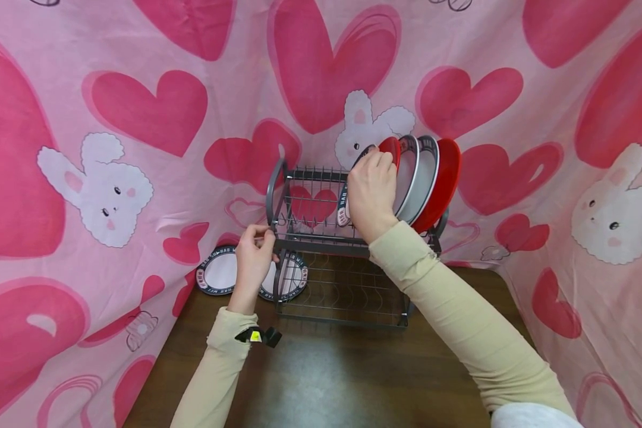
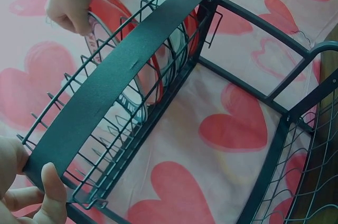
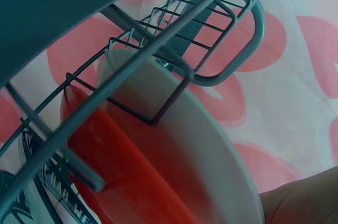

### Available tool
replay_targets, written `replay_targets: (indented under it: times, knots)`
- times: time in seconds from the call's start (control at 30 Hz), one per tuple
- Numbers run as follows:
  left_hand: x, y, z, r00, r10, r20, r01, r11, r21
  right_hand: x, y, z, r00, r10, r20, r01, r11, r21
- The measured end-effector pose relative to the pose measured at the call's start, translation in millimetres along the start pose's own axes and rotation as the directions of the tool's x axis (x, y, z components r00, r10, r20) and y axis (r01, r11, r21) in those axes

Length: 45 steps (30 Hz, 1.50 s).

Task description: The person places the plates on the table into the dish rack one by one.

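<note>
A two-tier dark metal dish rack (image 1: 321,244) stands at the middle, with plates upright in the right part of its upper tier. My right hand (image 1: 373,190) pinches the upper rim of a white plate with a dark lettered rim (image 1: 343,209), leftmost in the row; its lower edge sits among the rack wires in the left wrist view. Beside it are a red plate (image 1: 389,144), two pale dark-rimmed plates (image 1: 429,175) and another red plate (image 1: 448,172). My left hand (image 1: 252,261) grips the rack's front left corner, thumb and fingers about the bar (image 2: 121,71).
Two white plates with lettered rims (image 1: 214,271) lie on the brown table (image 1: 310,368) at left, one partly behind the rack's side. The lower wire tier (image 1: 348,291) holds no plates. Pink heart-patterned cloth (image 1: 150,113) hangs close behind and at both sides.
</note>
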<state>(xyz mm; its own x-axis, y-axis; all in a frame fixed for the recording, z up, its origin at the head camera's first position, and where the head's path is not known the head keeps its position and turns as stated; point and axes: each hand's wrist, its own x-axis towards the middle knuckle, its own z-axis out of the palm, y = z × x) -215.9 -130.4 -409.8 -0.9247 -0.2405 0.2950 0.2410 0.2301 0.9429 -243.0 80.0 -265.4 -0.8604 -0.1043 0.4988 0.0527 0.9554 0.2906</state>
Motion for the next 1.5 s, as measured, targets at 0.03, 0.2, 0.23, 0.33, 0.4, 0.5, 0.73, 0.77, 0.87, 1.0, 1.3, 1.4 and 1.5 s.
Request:
replay_targets:
  times: [0.03,0.2,0.23,0.33,0.4,0.5,0.73,0.77,0.87,1.0,1.3,1.4,1.5]
  knots:
    - [-0.3,0.0,-0.3,1.000,-0.001,-0.002,0.001,1.000,0.001,-0.2,0,-1,1.000,-0.005,-0.001,0.005,1.000,-0.004]
    - [-0.8,-0.9,-0.6,1.000,0.000,0.001,0.000,1.000,0.005,-0.3,1,-2,1.000,-0.015,-0.021,0.015,1.000,-0.003]
    - [-0.8,-0.9,-0.6,1.000,0.001,0.002,-0.001,1.000,0.005,-0.6,2,-2,0.999,-0.017,-0.029,0.017,1.000,0.007]
    - [-0.8,-1.6,-0.5,1.000,0.001,0.004,-0.001,1.000,0.001,-2.7,4,-1,0.997,-0.038,-0.074,0.042,0.998,0.052]
    - [-0.5,-1.8,-0.3,1.000,0.001,0.003,-0.001,1.000,-0.007,-4.2,6,1,0.989,-0.056,-0.140,0.071,0.992,0.108]
    - [0.3,-1.4,0.3,1.000,0.004,0.009,-0.004,1.000,-0.016,-6.9,10,4,0.968,-0.072,-0.242,0.120,0.975,0.190]
    - [0.9,-3.6,0.3,1.000,0.003,0.008,-0.003,1.000,-0.009,-16.4,16,9,0.928,-0.070,-0.367,0.223,0.892,0.393]
    - [0.8,-4.3,-0.2,1.000,0.001,0.004,-0.001,1.000,-0.003,-18.7,16,10,0.923,-0.067,-0.379,0.237,0.875,0.421]
    - [1.1,-6.0,-1.2,1.000,-0.002,-0.007,0.002,1.000,0.007,-25.9,16,11,0.912,-0.054,-0.407,0.271,0.825,0.497]
    - [2.4,-5.2,-0.9,1.000,0.001,-0.003,-0.001,1.000,0.010,-35.8,18,13,0.904,-0.020,-0.427,0.285,0.773,0.567]
    - [2.2,-3.4,-1.1,1.000,0.014,0.012,-0.015,1.000,0.022,-70.0,25,24,0.888,-0.007,-0.460,0.320,0.726,0.609]
    - [1.8,-4.2,-1.6,1.000,0.019,0.005,-0.019,1.000,0.024,-81.1,26,27,0.892,-0.003,-0.451,0.321,0.708,0.630]
    - [1.3,-4.9,-2.6,1.000,0.019,-0.008,-0.018,1.000,0.026,-88.4,25,29,0.896,-0.009,-0.444,0.322,0.701,0.636]
